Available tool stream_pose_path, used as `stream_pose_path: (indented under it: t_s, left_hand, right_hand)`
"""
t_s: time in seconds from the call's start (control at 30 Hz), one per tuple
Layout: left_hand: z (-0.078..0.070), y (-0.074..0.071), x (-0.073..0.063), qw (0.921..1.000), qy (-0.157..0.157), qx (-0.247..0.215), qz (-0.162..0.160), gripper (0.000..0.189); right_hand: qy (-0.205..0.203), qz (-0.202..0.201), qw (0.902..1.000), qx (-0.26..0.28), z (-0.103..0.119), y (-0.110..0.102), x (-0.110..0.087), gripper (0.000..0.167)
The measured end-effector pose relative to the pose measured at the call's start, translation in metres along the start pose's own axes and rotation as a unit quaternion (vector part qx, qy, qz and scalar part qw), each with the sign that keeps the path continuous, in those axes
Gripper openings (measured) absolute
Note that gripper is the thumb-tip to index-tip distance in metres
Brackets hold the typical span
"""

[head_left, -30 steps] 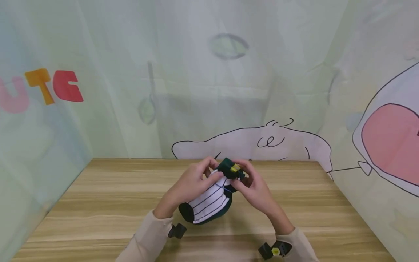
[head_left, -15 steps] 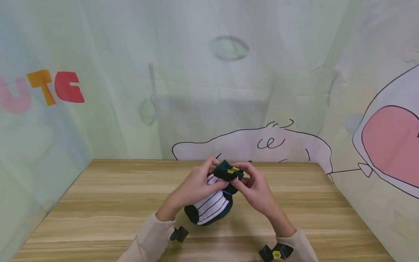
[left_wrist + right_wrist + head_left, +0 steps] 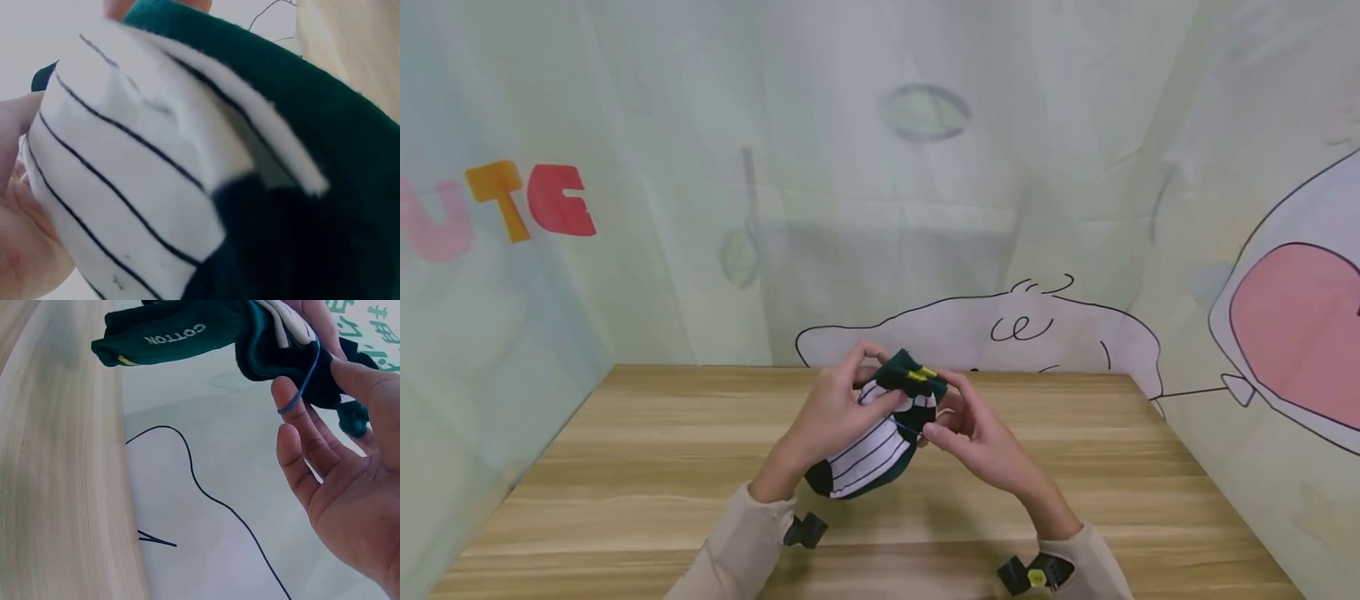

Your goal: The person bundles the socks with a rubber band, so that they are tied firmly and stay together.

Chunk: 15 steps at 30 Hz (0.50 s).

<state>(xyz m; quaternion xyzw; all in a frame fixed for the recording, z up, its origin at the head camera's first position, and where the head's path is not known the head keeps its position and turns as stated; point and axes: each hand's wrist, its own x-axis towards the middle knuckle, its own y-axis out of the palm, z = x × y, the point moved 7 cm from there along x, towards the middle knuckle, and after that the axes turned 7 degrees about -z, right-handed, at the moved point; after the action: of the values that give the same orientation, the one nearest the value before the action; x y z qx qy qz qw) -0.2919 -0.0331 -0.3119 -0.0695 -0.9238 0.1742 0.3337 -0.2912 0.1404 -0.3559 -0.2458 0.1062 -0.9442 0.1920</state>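
A pair of striped socks [image 3: 868, 458], white with black lines and dark green parts, hangs tilted above the table. My left hand [image 3: 829, 417] grips them near the green, yellow-striped end, thumb across the front. A thin blue rubber band [image 3: 305, 384] loops round the bundle. My right hand [image 3: 988, 442] is at the band; in the right wrist view one fingertip hooks under it and the thumb touches the dark fabric. The left wrist view is filled by the white striped fabric [image 3: 119, 162], with part of my left hand [image 3: 31, 250] at its edge.
A wood-grain table [image 3: 647, 467] lies under both hands. Behind and beside it hangs a printed cloth [image 3: 865, 192] with cartoon outlines and coloured letters. Each wrist carries a small black camera [image 3: 805, 530].
The socks have shifted left and a little up with my left hand. My right fingers have come away from the green end down to the blue rubber band.
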Motion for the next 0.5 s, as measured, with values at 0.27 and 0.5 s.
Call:
stream_pose_path:
  t_s: [0.27,0.5]
  left_hand:
    - [0.001,-0.023,0.003,0.9973,-0.016,-0.005,-0.071,0.041]
    - [0.002,-0.034,0.003,0.996,-0.024,0.003,-0.086,0.041]
  right_hand:
    - [-0.015,-0.018,0.9996,-0.017,-0.001,-0.004,0.001,0.054]
    - [-0.055,-0.002,0.9915,-0.118,0.003,-0.001,0.002,0.021]
